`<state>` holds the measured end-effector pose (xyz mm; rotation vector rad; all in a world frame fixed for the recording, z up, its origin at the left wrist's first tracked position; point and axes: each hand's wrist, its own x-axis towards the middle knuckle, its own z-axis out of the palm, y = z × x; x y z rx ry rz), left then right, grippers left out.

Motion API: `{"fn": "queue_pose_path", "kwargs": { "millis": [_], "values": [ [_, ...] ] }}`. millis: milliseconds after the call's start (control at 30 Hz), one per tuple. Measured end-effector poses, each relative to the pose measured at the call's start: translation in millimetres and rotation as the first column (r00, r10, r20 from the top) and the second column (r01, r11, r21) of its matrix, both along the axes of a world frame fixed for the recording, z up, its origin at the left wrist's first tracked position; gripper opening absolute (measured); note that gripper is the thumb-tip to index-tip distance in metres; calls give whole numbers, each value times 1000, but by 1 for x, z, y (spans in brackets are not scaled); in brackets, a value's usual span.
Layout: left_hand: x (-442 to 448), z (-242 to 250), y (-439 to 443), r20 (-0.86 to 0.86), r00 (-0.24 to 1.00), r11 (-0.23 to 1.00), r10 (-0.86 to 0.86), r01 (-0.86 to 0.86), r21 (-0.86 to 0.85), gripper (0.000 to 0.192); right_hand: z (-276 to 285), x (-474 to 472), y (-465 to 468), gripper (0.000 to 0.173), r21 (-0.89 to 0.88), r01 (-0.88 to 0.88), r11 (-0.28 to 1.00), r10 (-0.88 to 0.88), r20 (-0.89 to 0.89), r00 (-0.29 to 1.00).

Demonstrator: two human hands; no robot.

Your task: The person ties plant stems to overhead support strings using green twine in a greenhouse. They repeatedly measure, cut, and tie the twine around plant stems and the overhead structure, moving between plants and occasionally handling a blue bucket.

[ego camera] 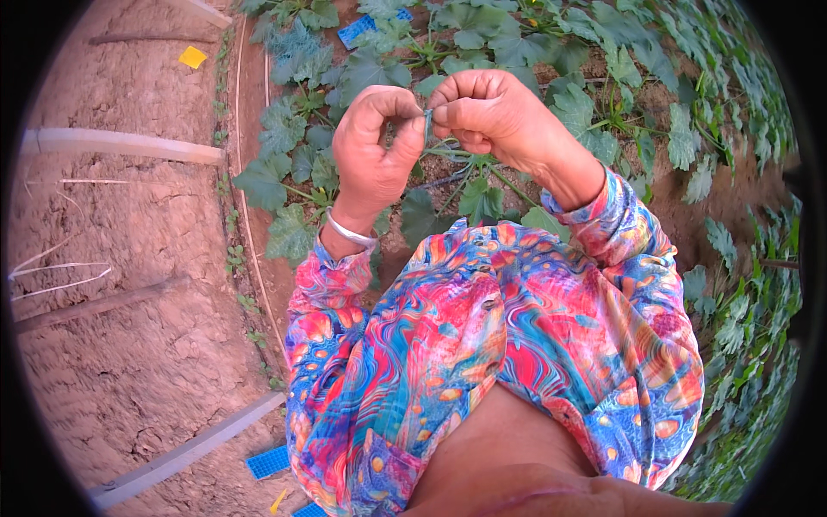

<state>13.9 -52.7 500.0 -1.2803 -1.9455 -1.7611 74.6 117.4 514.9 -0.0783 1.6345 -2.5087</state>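
My left hand (373, 145) and my right hand (501, 119) meet fingertip to fingertip above the squash plants. Between their thumbs and forefingers both pinch a short piece of thin blue-green twine (428, 121); the fingers hide part of it. A silver bangle (349, 229) circles my left wrist. Directly below the hands, a squash plant (481, 165) spreads its stalks from the soil. Up and to the left, a loose tangle of blue-green twine (294, 48) lies over the leaves.
Rows of leafy squash plants (685, 139) fill the right side. At left rises a cracked earthen wall (129, 226) with pale concrete posts (129, 143) across it. A thin cord (240, 129) runs along its foot. Blue cards (268, 462) and a yellow card (192, 57) show nearby.
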Motion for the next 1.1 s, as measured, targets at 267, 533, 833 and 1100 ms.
{"fn": "queue_pose_path", "kwargs": {
  "millis": [267, 533, 833, 1100],
  "values": [
    [-2, 24, -3, -427, 901, 935, 77, -215, -284, 21, 0, 9, 4, 11, 378, 290, 879, -215, -228, 950],
    [-7, 41, 6, -698, 716, 878, -22, -320, -356, 23, -4, 11, 1, 9, 533, 551, 642, -254, -530, 809],
    [-18, 25, 3, -518, 855, 945, 9, -177, -276, 20, -5, 3, 15, 20, 308, 164, 937, -134, -118, 984],
    [-20, 26, 5, -577, 814, 938, -67, -146, -314, 19, -2, -8, 16, 9, 633, 624, 458, 90, -732, 675]
  ]
}}
